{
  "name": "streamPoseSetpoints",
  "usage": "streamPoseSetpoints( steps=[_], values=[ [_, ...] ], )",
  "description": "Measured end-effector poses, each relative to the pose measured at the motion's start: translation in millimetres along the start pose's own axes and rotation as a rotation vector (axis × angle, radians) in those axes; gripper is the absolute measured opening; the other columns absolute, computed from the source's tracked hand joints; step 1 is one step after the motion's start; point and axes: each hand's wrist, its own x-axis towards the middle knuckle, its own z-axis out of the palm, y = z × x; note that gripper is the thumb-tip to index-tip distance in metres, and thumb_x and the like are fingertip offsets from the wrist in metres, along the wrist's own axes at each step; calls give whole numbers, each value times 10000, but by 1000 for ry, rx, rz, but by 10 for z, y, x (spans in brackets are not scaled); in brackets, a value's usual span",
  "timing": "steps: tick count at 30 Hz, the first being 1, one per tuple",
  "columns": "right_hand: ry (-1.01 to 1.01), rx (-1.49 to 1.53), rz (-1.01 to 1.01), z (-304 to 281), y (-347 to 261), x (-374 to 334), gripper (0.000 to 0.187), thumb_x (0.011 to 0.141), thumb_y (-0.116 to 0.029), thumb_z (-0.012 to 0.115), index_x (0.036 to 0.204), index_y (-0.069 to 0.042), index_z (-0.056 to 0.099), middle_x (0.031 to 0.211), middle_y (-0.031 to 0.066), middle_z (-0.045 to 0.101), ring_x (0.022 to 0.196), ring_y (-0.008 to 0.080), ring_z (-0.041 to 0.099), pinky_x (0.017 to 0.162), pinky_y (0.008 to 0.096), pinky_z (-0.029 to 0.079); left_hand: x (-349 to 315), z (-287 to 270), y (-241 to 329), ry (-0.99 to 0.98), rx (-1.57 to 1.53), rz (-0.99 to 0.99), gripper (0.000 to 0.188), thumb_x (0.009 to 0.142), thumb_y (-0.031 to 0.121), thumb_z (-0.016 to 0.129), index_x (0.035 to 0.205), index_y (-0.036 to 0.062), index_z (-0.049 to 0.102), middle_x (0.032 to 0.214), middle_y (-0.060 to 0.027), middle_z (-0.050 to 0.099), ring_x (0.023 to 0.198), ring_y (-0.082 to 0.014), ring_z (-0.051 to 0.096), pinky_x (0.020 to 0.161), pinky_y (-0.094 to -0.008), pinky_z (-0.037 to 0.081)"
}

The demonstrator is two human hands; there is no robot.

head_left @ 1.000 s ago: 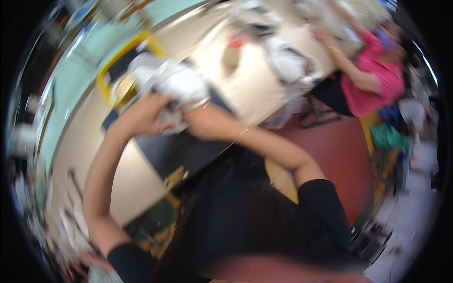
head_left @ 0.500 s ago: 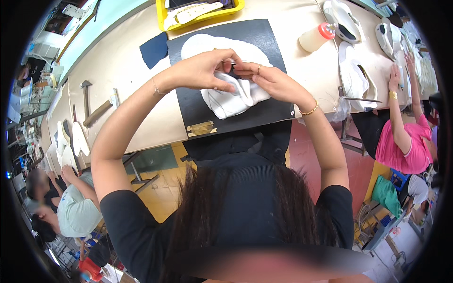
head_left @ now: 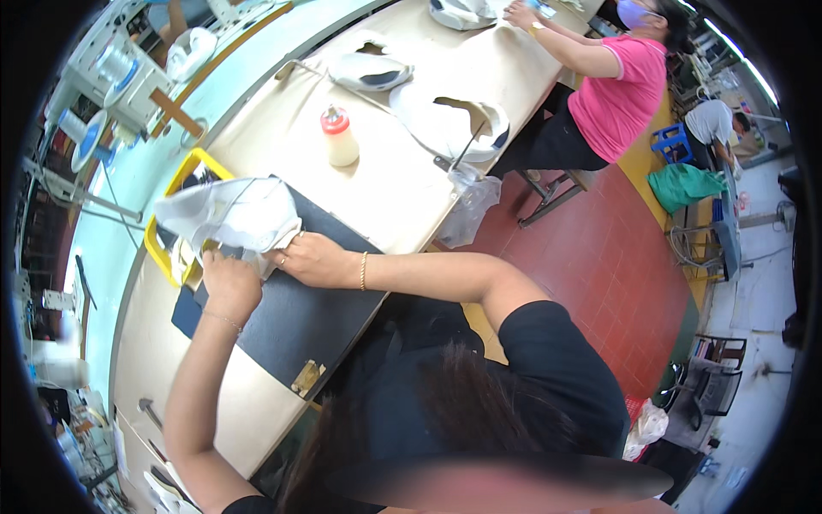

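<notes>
A white shoe upper (head_left: 227, 210) is held up over the black mat (head_left: 312, 321), its near edge gripped in both hands. My left hand (head_left: 231, 284) is closed on the edge nearest me, with its fingertips partly hidden by the material. Just to the right, my right hand (head_left: 318, 259) pinches the same edge between thumb and fingers. Behind the upper, a yellow bin (head_left: 175, 177) is partly covered by it. A dark blue scrap (head_left: 187, 313) lies beside the mat, near my left wrist.
A bottle with a red cap (head_left: 340, 137) stands beyond the mat. White shoe uppers (head_left: 372, 71) lie farther along the table, near a clear plastic bag (head_left: 467, 206) at its edge. A person in pink (head_left: 616, 98) works at the far right. A hammer (head_left: 150, 413) lies at lower left.
Both hands have lifted the white upper off the mat and carried it toward the yellow bin's side. The view has swung to the right, so the table now runs diagonally.
</notes>
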Motion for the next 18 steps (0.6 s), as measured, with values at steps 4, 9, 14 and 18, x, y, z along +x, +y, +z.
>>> streamPoseSetpoints(
  steps=[4, 9, 14, 18],
  values=[
    [-144, -77, 8, 124, 47, -80, 184, 905, -158, 542, 996, -40, 650, 887, 101, 649, 835, 233, 645, 751, 352, 513, 50, 317, 248, 222, -345, -281, 171, 766, 116, 657, 896, 62, 754, 955, -169, 739, 943, -338, 692, 1025, -520, 344],
    [-152, -147, -98, 78, -40, -109, 148, 876, -175, 561, 903, -62, 654, 839, 70, 636, 825, 203, 622, 748, 331, 487, -133, 543, 692, 288, -429, -588, 153, 712, 76, 697, 857, 47, 736, 900, -154, 729, 914, -299, 684, 999, -486, 374],
    [-253, -226, -92, -11, -175, -137, 137, 842, -183, 570, 855, -74, 651, 834, 74, 631, 830, 208, 613, 759, 334, 476, -152, 646, 734, 559, -412, -595, 130, 719, 46, 701, 846, 39, 728, 868, -163, 707, 890, -304, 653, 991, -461, 395],
    [-231, -199, -37, -69, -319, -283, 136, 839, -188, 573, 835, -77, 652, 831, 77, 630, 839, 213, 610, 771, 339, 472, -399, 815, 682, 658, -560, -456, 60, 743, 10, 691, 802, 16, 691, 829, -167, 678, 892, -331, 637, 996, -491, 399]
  ],
)
